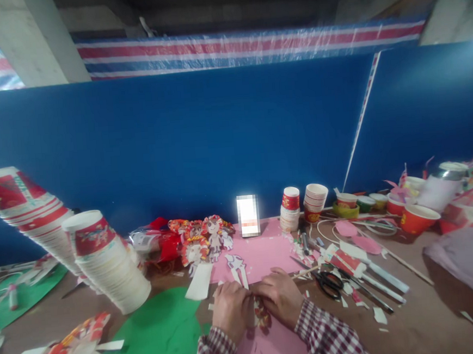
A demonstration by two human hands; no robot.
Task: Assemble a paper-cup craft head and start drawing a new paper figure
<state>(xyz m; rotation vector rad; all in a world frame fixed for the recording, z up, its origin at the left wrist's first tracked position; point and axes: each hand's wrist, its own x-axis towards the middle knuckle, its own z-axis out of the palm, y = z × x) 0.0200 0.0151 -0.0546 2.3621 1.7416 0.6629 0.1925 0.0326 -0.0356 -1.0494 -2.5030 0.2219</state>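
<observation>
My left hand and my right hand meet low in the middle of the view, over a pink sheet. Both are closed, fingers pinched together on a small red and yellow paper cut-out that shows between them. A white paper doll figure lies on the pink sheet just beyond my fingers. Both wrists wear checked red and white sleeves.
Leaning stacks of paper cups stand at the left beside a green sheet. Black scissors, pens and paper scraps lie to the right. More cups, red bowls and cut-out dolls line the blue wall.
</observation>
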